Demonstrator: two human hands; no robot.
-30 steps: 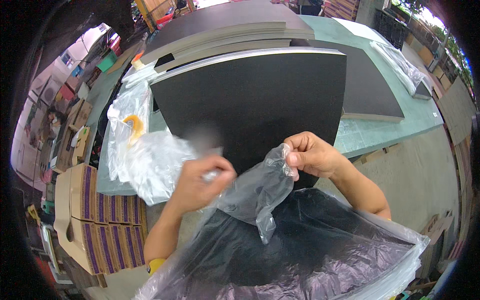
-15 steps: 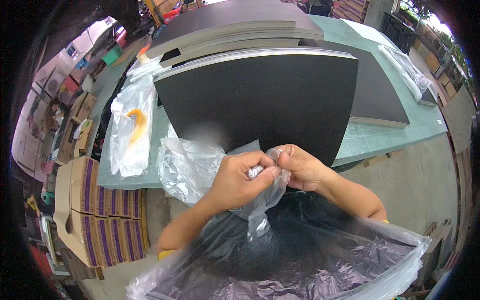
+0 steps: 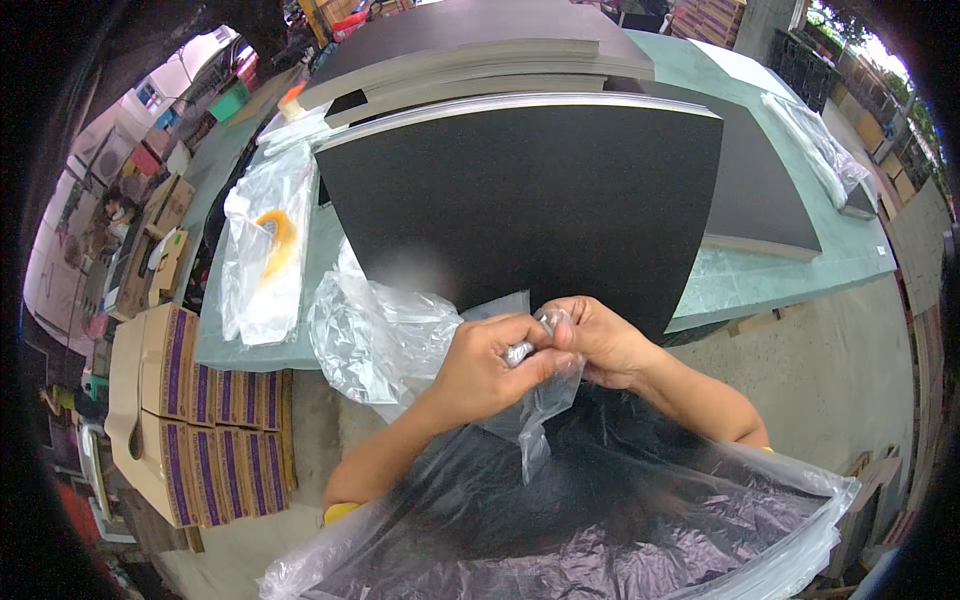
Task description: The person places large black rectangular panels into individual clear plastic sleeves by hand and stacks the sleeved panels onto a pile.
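Both my hands meet in front of my chest, pinching a clear plastic bag [image 3: 385,335]. My left hand [image 3: 490,362] is closed on a gathered part of it. My right hand [image 3: 597,340] grips the same bunched film close beside, fingers bent inward. Loose folds of the bag spread to the left over the table edge and hang below my hands. Just beyond stands a large black board [image 3: 530,200], tilted back, with pale edges along its top. Sheer plastic film over something dark [image 3: 560,500] covers my lap area at the bottom.
Stacked dark boards [image 3: 470,45] lie on the green table [image 3: 760,290]. A yellow tape roll [image 3: 277,240] rests on folded plastic bags [image 3: 262,310] at the left. Cardboard cartons [image 3: 215,430] are piled at the lower left. Another wrapped bundle [image 3: 820,145] lies at the far right.
My hands stay together on the bag, with a slight shift of the fingers. The hanging fold of film below them has swung a little to the right.
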